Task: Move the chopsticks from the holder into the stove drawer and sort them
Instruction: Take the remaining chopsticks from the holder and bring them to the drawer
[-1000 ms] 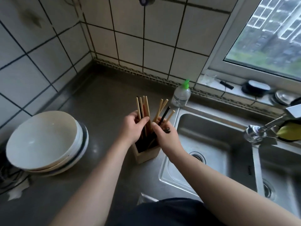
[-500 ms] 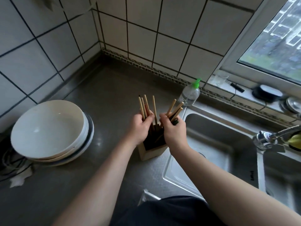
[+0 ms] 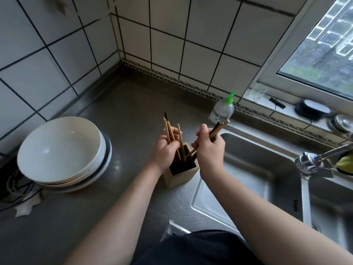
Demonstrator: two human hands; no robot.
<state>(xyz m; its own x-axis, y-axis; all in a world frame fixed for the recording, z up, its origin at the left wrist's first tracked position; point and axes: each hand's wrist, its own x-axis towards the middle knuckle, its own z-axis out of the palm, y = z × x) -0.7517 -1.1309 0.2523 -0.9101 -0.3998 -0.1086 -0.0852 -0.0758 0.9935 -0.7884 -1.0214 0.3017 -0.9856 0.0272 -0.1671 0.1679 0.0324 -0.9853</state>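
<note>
A square wooden holder (image 3: 179, 176) stands on the steel counter beside the sink, with several chopsticks still standing in it. My left hand (image 3: 164, 150) grips a bunch of light wooden chopsticks and one dark one (image 3: 170, 131), their lower ends still inside the holder. My right hand (image 3: 209, 148) grips a second bunch of chopsticks (image 3: 217, 129), some dark and some light, tilted to the right with their tips in the holder. The stove drawer is not in view.
Stacked white bowls (image 3: 63, 152) sit on the counter (image 3: 122, 115) at the left, with cables and a crumpled tissue (image 3: 26, 205) beside them. A green-capped bottle (image 3: 222, 109) stands behind the holder. The sink (image 3: 254, 180) and tap (image 3: 313, 161) lie to the right.
Both hands have closed round separate bunches and lifted them partway out of the holder. The right bunch has tilted to the right. The camera has shifted a little.
</note>
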